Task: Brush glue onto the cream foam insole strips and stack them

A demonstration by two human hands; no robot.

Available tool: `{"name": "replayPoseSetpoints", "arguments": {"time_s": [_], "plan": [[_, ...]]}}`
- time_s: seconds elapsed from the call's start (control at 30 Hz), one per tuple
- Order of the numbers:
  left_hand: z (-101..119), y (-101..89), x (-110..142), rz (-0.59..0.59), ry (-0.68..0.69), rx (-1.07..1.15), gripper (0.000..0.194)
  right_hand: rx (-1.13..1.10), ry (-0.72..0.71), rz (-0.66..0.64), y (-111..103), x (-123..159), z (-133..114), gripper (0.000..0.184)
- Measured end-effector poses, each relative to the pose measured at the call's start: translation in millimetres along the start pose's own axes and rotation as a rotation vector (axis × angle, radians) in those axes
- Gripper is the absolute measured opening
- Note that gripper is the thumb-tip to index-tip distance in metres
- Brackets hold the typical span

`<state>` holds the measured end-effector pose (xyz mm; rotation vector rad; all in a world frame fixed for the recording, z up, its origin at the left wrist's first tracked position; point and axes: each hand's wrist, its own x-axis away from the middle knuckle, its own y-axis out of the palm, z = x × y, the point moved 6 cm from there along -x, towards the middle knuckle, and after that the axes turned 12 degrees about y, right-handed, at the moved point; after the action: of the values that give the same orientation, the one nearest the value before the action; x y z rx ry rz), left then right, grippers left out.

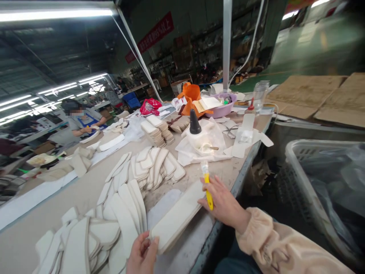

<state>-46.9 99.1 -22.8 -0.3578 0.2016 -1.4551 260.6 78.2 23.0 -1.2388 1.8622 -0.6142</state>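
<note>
Stacked pale strips (178,219) lie near the counter's (65,201) edge — loose strips (74,243) to their left; left hand (143,252) pinching the near end; right hand (221,201) grasping a yellow-handled brush (209,196) — thumb at the far end.

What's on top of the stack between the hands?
A pale strip tops the stack. The right hand, with the yellow brush, overlaps its far end; the left hand, its near end. Lower pieces show only edges; their faces are covered.
</note>
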Motion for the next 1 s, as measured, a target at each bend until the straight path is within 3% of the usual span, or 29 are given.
{"name": "replayPoseSetpoints", "arguments": {"time_s": [0.17, 0.33, 0.5, 0.7, 0.83, 1.0], "plan": [[23, -7.8, 10, 0.082, 0.100, 0.192, 0.040, -0.109, 0.046, 0.112, -5, -3, 16, 0.018], [55, 0.4, 5, 0.182, 0.201, 0.603, 0.027, -0.194, -0.074, -0.003, -3, -3, 3, 0.021], [115, 18.5, -5, 0.091, 0.233, 0.932, 0.024, -0.288, -0.187, -0.012, -15, -2, -18, 0.022], [171, 28.0, -6, 0.036, 0.227, 1.080, 0.023, -0.468, -0.204, 0.068, -34, 15, -47, 0.020], [182, 37.8, 5, -0.023, 0.235, 1.095, 0.030, -0.480, -0.124, 0.252, -46, 34, -59, 0.019], [174, 51.1, 24, -0.111, 0.258, 1.095, 0.033, -0.511, 0.002, 0.237, -50, 46, -65, 0.022]]}}
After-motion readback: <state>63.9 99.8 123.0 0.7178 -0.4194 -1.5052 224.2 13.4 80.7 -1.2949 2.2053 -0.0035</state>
